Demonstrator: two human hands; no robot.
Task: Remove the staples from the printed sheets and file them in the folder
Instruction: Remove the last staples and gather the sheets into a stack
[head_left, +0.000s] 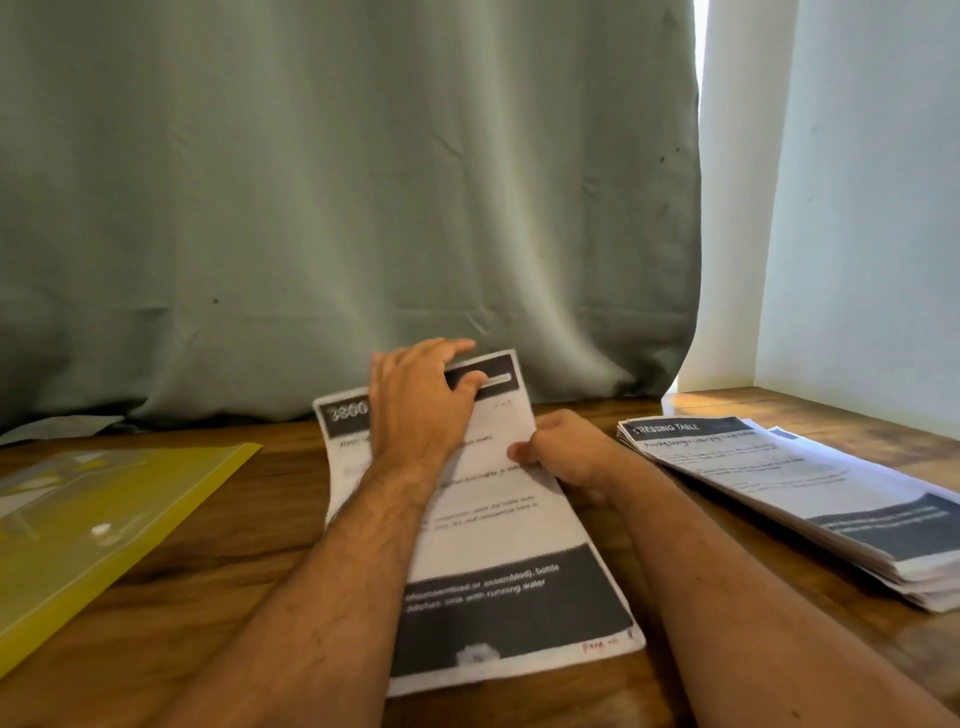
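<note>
We note the left hand (421, 410) gripping the printed sheets' (498, 530) far edge, the right hand (563, 452) pinching their right edge; folder (93, 519) left on the counter (218, 582).

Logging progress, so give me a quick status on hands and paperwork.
Left hand grips printed sheets at top; right hand pinches right edge. Yellow folder left, paper stack right. Nothing blocking.

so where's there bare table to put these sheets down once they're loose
Bare wood shows between the yellow folder and the printed sheets the hands hold, running to the near edge of the table. A smaller patch lies at the far right corner behind the paper stack. The strip between sheets and stack is taken by the right forearm.
</note>
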